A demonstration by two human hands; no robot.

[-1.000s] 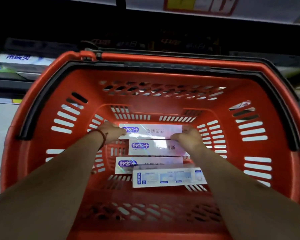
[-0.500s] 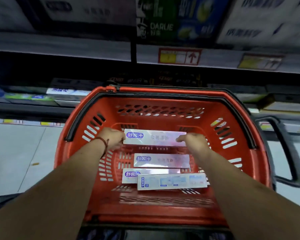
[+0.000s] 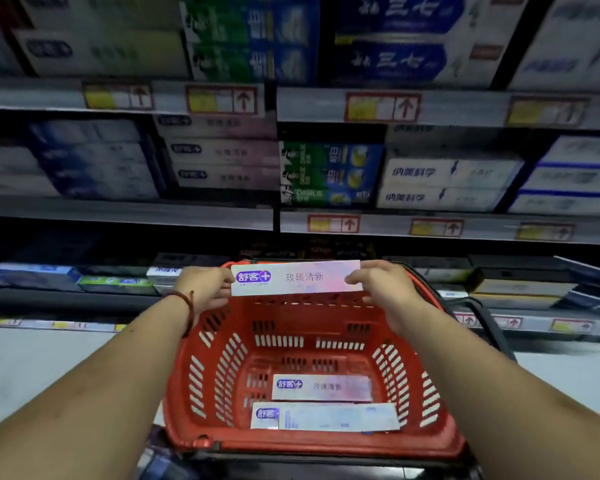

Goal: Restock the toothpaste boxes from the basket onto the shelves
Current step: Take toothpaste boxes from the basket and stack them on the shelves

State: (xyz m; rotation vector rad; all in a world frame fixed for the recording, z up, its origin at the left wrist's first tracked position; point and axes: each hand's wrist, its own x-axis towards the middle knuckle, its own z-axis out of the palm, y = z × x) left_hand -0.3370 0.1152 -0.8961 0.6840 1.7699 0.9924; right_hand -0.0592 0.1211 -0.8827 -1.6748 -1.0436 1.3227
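A pink toothpaste box (image 3: 297, 277) is held level over the far rim of the red basket (image 3: 187, 375), its ends pinched by the curled fingers of the left hand (image 3: 205, 289) and the right hand (image 3: 385, 292). A second pink box (image 3: 323, 388) and a pale blue box (image 3: 326, 416) are seen lying in the basket. Ahead, the middle shelf (image 3: 125, 213) is packed with matching pink boxes (image 3: 222, 152). Yellow price tags (image 3: 333, 224) are fixed along the edges; pale floor (image 3: 32, 368) is seen below.

Btm toothpaste box (image 3: 266, 414) mostly hidden

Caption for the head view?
Left hand and right hand hold a pink toothpaste box above the red basket, facing stocked shelves.
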